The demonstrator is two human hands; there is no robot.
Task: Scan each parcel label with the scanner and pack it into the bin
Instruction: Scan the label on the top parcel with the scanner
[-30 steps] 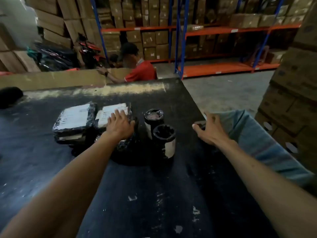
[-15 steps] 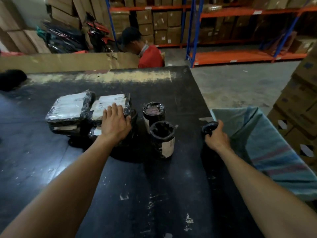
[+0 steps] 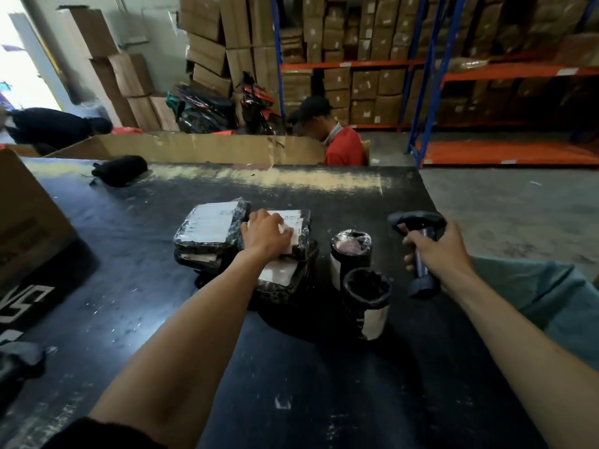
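Several flat black-wrapped parcels with white labels lie stacked on the black table point(image 3: 308, 384). My left hand point(image 3: 264, 234) rests palm-down on the top parcel point(image 3: 296, 226) of the right stack; another labelled parcel point(image 3: 212, 226) tops the left stack. Two upright cylindrical black parcels point(image 3: 351, 249) point(image 3: 368, 301) stand just right of the stacks. My right hand point(image 3: 442, 256) grips the handle of a dark handheld scanner point(image 3: 416, 222), lifted off the table, its head pointing left toward the parcels. A blue-green sack bin point(image 3: 544, 293) hangs open at the table's right edge.
A large cardboard box point(image 3: 26, 218) stands at the table's left. A black bundle point(image 3: 120, 170) lies at the far left. A person in a red shirt point(image 3: 342, 147) sits behind a cardboard wall point(image 3: 194, 149). Shelving with cartons fills the background.
My right hand closed on the scanner at the table's right edge and lifted it upright. My left hand stayed on the top parcel. The camera view tilted up.
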